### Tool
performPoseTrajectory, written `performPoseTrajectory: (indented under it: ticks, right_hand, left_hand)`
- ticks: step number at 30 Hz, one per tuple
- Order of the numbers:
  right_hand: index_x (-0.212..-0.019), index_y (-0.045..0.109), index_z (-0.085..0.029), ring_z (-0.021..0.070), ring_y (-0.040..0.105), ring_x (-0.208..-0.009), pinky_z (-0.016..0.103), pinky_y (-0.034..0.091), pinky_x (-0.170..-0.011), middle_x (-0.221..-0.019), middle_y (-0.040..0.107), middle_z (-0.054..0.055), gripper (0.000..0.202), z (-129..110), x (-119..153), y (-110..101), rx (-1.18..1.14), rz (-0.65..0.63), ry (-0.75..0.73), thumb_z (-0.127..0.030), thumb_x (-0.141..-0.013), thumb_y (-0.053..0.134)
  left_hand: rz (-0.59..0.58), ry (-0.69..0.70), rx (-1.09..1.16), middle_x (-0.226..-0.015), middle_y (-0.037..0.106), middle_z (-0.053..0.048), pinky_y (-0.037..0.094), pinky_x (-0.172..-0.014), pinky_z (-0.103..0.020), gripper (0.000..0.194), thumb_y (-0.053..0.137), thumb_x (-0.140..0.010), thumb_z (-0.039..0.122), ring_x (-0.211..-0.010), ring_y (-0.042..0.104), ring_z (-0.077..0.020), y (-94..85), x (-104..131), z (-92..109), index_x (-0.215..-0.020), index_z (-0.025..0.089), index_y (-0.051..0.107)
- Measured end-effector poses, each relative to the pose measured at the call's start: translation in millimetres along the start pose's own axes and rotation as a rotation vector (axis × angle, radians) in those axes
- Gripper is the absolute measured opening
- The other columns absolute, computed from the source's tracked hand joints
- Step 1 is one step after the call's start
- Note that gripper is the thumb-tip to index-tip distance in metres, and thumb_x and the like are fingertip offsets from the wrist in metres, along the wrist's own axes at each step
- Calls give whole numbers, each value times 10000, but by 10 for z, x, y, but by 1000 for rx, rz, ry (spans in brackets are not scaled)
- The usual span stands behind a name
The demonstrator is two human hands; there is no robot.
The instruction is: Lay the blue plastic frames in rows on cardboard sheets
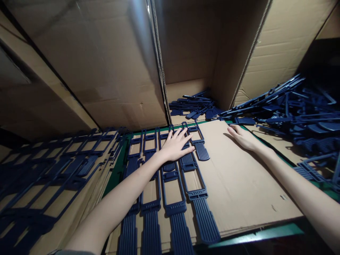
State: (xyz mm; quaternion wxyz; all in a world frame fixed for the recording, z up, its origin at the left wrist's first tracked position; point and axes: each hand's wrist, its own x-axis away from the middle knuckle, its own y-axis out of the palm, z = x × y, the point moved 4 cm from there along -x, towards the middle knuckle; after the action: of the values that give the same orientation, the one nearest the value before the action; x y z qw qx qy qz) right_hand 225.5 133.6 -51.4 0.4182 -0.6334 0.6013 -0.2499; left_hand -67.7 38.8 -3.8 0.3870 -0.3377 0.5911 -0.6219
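My left hand [175, 145] lies with fingers spread on dark blue slotted plastic frames, palm down. The frames have rectangular openings and ribbed, paddle-like ends, such as the near ribbed end [205, 219]. They lie side by side in rows on a cardboard sheet [239, 187]. Over the sheet's far right edge is my right hand [244, 138], its fingers loosely extended and nothing visible in them. A flat blue piece [244, 121] lies just beyond its fingertips. Whether the right fingers touch the cardboard is hard to tell.
At the right is a tangled heap of blue plastic parts [313, 120]. A smaller pile [195, 104] sits inside a tall cardboard box [191, 46]. On the left, more frames [47, 177] cover stacked cardboard. A green table surface [268, 235] shows along the near edge.
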Motion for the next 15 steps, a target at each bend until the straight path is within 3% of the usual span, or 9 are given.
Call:
performPoseTrajectory:
  ticks: [4, 7, 9, 12, 15]
  right_hand:
    - [-1265, 494, -130, 317, 502, -1216, 458, 393, -1016, -1312, 542, 184, 573, -319, 121, -335, -24, 182, -119, -545, -901, 340]
    - [-1210, 534, -176, 292, 551, -1143, 394, 445, -956, -1252, 582, 159, 492, -584, 412, -696, 4, 269, -234, -528, -895, 398]
    - [-1171, 552, -207, 285, 540, -1160, 395, 429, -990, -1240, 587, 134, 459, -628, 691, -892, 49, 323, -275, -538, -881, 422]
    - [-1168, 543, -288, 316, 496, -1217, 459, 414, -1021, -1314, 531, 115, 474, -381, 1117, -977, 157, 318, -190, -607, -838, 425]
    - [-1289, 456, -364, 413, 447, -1234, 589, 414, -951, -1411, 419, 145, 586, 71, 1482, -924, 384, 455, -6, -668, -795, 377]
  left_hand:
    - [1, -1, -3, -1569, 120, -64, 38, -1143, -562, 700, 187, -890, 696, -1446, 58, -282, 0, 1, -1, -1446, 288, 307]
    - [8, 5, 6, -1570, 123, -59, 36, -1142, -563, 699, 180, -889, 698, -1445, 65, -282, 4, 5, -12, -1449, 298, 295]
    - [12, 9, 12, -1570, 122, -63, 37, -1141, -565, 707, 175, -887, 701, -1445, 61, -286, 10, 7, -20, -1455, 295, 285]
    - [10, 10, 19, -1570, 121, -61, 39, -1140, -568, 710, 174, -885, 704, -1445, 59, -291, 21, 8, -22, -1455, 296, 285]
    - [5, 4, 29, -1571, 119, -53, 39, -1139, -571, 708, 185, -881, 707, -1445, 62, -293, 22, 6, -15, -1452, 301, 289]
